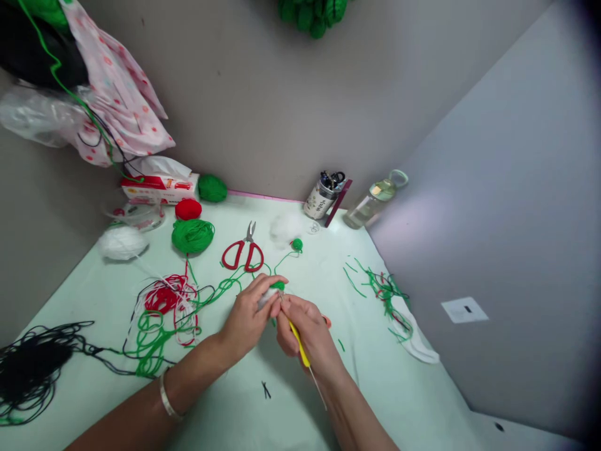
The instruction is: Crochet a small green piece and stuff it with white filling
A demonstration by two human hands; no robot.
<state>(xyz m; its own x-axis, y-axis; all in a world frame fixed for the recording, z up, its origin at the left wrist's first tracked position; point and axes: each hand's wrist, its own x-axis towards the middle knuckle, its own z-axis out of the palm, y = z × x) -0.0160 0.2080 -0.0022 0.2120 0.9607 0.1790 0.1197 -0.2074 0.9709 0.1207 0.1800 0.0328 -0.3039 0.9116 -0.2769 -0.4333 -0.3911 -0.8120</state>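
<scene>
My left hand (245,321) pinches a small green and white crochet piece (278,285), mostly hidden by the fingers. Closed round a yellow-handled crochet hook (299,346), my right hand (313,332) meets the left at the piece, and the hook's tip is too small to make out there. Beyond the hands lie red-handled scissors (248,249), blades pointing away. A small green crocheted ball (297,245) with a trailing strand sits near white stuffing (285,227). Something orange (327,321) shows partly behind my right hand.
Yarn balls in green (193,236), red (188,210) and white (123,242) stand at the left, with tangled strands (164,307) and black yarn (35,363) nearer. A tissue box (162,188), pen can (321,199) and bottle (373,203) line the back. Yarn scraps (389,294) lie right.
</scene>
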